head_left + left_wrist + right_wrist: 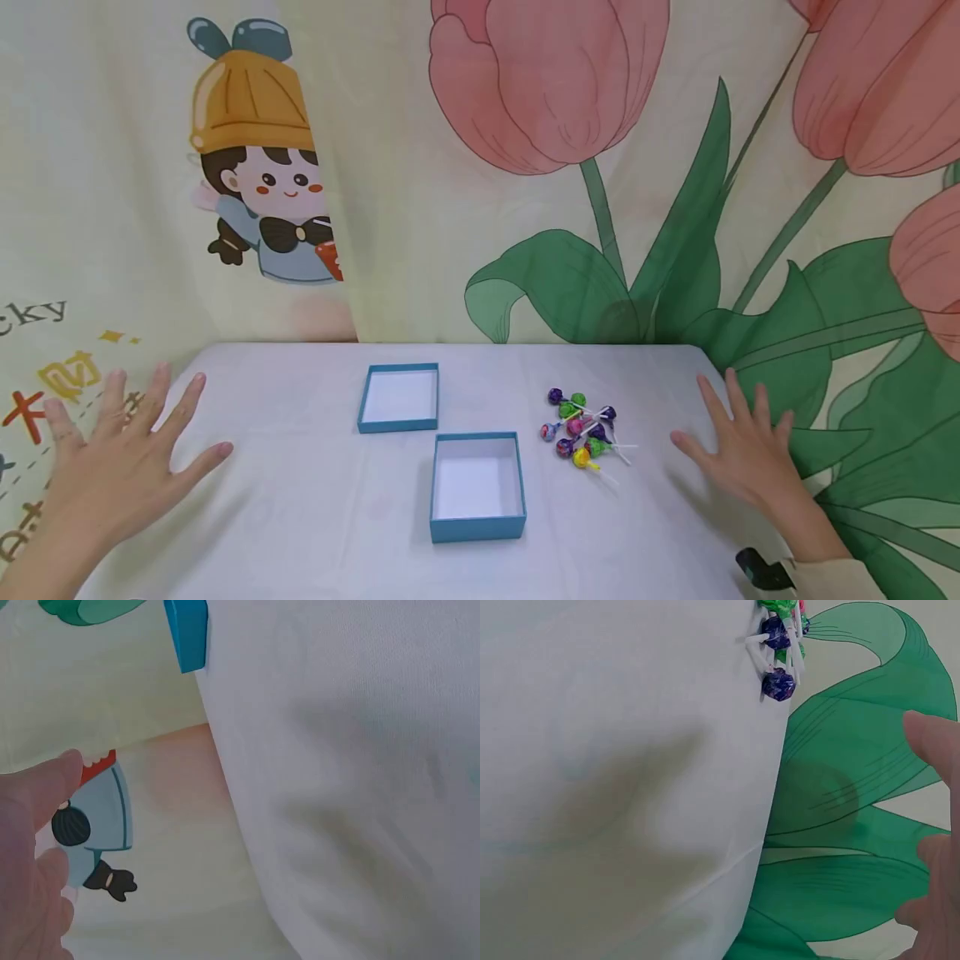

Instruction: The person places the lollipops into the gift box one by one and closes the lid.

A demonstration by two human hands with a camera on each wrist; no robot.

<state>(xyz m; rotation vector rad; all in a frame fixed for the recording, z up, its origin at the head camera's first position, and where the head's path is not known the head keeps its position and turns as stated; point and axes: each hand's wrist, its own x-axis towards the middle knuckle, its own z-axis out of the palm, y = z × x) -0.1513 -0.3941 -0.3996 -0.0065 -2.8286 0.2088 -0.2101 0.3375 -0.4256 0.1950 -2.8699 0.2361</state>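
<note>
**Lollipops [574,427] nearer your right hand [742,454]**

They lie right of centre, sticks sharing no common axis. Your right hand hovers to their right, fingers spread, holding nothing; your left hand [127,467], likewise spread and bare, is far left.

The blue box [478,529] looked like smooth card; the wrapped lollipops [575,427] right of it looked glossy, like plastic; the cloth [300,500] beneath it looked matt.
</note>
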